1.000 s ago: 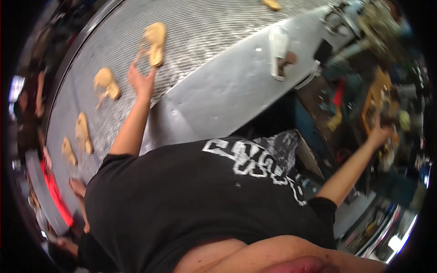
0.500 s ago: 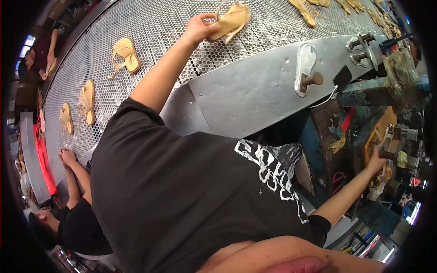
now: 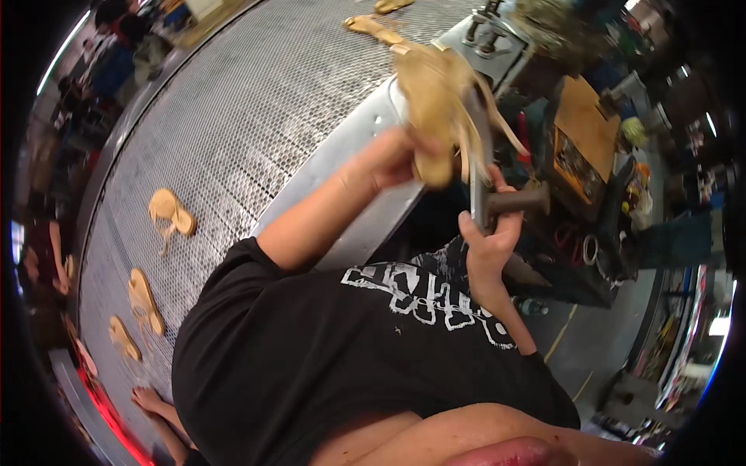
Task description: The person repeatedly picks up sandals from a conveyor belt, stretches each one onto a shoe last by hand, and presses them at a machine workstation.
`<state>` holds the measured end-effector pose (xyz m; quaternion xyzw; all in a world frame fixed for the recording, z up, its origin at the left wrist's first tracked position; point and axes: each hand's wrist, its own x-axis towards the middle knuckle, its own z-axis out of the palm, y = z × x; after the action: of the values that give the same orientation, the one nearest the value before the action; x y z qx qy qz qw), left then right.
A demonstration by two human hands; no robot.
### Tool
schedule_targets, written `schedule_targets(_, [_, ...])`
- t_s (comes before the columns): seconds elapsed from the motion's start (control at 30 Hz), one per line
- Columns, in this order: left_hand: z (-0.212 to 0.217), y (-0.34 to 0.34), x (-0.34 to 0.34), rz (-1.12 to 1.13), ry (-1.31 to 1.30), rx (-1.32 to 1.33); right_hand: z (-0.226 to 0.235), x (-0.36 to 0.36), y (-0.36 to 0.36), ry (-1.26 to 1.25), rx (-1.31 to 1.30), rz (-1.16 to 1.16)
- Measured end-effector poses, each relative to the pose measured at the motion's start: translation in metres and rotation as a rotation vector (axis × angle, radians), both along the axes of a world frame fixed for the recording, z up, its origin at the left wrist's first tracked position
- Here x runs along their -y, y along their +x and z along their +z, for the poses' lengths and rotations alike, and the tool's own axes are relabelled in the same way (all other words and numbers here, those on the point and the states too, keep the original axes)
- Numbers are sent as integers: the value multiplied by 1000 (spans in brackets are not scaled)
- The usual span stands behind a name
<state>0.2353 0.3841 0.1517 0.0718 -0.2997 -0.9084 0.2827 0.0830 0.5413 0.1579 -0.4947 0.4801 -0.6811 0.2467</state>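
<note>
My left hand (image 3: 386,161) grips a tan strapped sandal (image 3: 430,97), raised over the belt's metal edge with its straps dangling. Beside it, my right hand (image 3: 488,242) is closed around the dark handle of a hand tool (image 3: 519,201). The tool's flat grey metal blade stands upright against the sandal's side. My black printed shirt fills the lower middle of the view.
A metal mesh conveyor belt (image 3: 256,116) carries more tan sandals (image 3: 172,217), several at left and two at the top (image 3: 374,28). Its smooth steel rim (image 3: 346,155) runs alongside. A cluttered workbench with an orange box (image 3: 583,132) stands right. Another person's hand (image 3: 149,402) rests lower left.
My left hand lifted a sandal off the belt and drew it toward me. My right hand left the bench at right and now holds the tool against the sandal.
</note>
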Motion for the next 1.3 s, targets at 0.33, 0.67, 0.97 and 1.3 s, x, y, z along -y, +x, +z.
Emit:
schedule_targets(0.33, [17,-67,-58,458,-381,490,-7,-37,-35,41,-263,151])
schedule_targets(0.67, [9,-43,-72,305,-836,392,2,23,-161,-27,-572,-651])
schedule_targets(0.97, [-69,196,-89,1288,-994,1493,-27,125,-329,429,-862,-768])
schedule_targets(1.3, [-151,440,-136,1116,191,2614,14,125,-344,166,-538,-439])
